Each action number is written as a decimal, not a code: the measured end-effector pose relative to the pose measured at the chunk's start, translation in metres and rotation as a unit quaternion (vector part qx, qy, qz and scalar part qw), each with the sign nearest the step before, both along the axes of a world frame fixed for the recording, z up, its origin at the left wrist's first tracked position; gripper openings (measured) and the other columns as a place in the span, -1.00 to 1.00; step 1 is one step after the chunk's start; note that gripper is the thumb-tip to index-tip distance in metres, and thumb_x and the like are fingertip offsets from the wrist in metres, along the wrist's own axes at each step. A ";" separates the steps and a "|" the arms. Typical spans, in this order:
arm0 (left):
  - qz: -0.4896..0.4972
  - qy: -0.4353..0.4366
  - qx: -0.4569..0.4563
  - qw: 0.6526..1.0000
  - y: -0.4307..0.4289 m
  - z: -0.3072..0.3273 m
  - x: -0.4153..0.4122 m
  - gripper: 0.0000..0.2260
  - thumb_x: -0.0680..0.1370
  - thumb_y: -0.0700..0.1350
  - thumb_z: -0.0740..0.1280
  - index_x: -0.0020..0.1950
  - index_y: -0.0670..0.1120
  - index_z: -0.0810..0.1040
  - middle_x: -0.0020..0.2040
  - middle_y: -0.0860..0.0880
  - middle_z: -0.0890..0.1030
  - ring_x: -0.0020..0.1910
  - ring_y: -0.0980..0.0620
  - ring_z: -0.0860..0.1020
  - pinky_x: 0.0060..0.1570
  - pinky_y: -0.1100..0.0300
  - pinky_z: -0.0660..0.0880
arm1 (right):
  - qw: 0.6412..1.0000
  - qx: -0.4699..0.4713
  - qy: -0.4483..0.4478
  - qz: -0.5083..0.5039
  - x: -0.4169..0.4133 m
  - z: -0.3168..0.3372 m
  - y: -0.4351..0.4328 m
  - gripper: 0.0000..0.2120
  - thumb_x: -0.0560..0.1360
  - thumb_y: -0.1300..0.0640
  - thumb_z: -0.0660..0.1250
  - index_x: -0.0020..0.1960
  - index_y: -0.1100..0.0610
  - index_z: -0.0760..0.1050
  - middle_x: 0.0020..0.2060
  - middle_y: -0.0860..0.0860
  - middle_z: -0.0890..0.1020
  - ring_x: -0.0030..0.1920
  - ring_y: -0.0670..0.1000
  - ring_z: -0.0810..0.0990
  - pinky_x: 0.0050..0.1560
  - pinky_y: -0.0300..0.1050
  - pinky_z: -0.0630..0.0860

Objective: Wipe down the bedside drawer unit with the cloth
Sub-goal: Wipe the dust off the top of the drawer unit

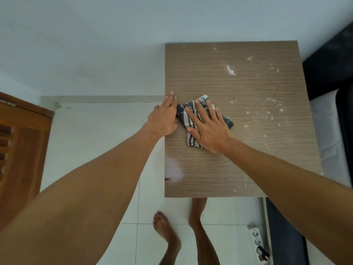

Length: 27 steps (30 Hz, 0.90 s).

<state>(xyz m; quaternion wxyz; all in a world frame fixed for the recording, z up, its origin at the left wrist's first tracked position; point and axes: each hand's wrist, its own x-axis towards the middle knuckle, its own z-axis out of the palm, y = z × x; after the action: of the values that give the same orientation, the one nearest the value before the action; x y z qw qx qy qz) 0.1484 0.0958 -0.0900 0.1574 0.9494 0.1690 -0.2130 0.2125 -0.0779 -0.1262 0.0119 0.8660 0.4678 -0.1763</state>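
Note:
The bedside drawer unit [248, 150] shows its brown wood-grain top, seen from above. White powdery specks are scattered over its right half and far end. A grey cloth with white stripes [227, 121] lies crumpled on the top near the left edge. My right hand [208, 127] presses flat on the cloth, fingers spread. My left hand [164, 117] rests on the unit's left edge, fingers straight and together, touching the cloth's left corner.
A white wall runs behind the unit. A dark bed frame [328, 73] and white mattress [324, 131] lie to the right. A wooden door [21, 150] stands at the left. On the white tiled floor are my bare feet [166, 228] and a power strip [257, 240].

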 end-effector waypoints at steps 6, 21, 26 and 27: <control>-0.005 0.000 0.000 1.000 0.000 0.001 0.000 -0.30 0.59 -0.18 0.28 0.59 -0.18 -0.08 0.60 -0.09 -0.14 0.57 -0.12 -0.02 0.46 -0.07 0.13 | 0.999 0.035 -0.001 0.032 -0.037 -0.005 -0.022 -0.40 0.63 -0.19 -0.15 0.60 0.03 0.04 0.58 0.15 0.11 0.56 0.29 0.03 0.50 0.24 0.09; -0.029 0.004 -0.002 1.000 -0.019 0.003 -0.036 -0.37 0.63 -0.13 0.22 0.58 -0.19 -0.05 0.60 -0.07 -0.15 0.57 -0.12 -0.03 0.49 -0.08 0.11 | 0.981 0.060 0.025 0.184 -0.121 0.012 -0.057 -0.36 0.44 0.12 0.42 0.49 0.16 0.35 0.47 0.21 0.35 0.49 0.27 0.28 0.48 0.20 0.23; -0.043 0.007 -0.002 0.999 -0.027 0.004 -0.048 -0.36 0.63 -0.12 0.23 0.58 -0.20 -0.06 0.60 -0.10 -0.15 0.57 -0.13 -0.03 0.48 -0.09 0.12 | 0.961 0.054 0.047 0.267 -0.123 0.029 -0.072 -0.28 0.24 0.12 0.58 0.39 0.10 0.48 0.41 0.14 0.45 0.41 0.27 0.38 0.42 0.17 0.35; -0.045 0.009 -0.003 0.999 -0.027 0.004 -0.051 -0.36 0.63 -0.11 0.23 0.58 -0.20 -0.06 0.60 -0.10 -0.15 0.57 -0.13 -0.03 0.48 -0.10 0.12 | 0.962 0.063 0.044 0.262 -0.118 0.033 -0.075 -0.28 0.22 0.12 0.60 0.37 0.11 0.50 0.38 0.15 0.48 0.38 0.27 0.42 0.42 0.17 0.34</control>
<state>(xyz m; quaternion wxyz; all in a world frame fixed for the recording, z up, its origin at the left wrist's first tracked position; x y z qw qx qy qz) 0.0977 0.0685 -0.0860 0.1491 0.9537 0.1265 -0.2285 0.0943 -0.1527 -0.0931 -0.0171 0.7034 0.6886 -0.1751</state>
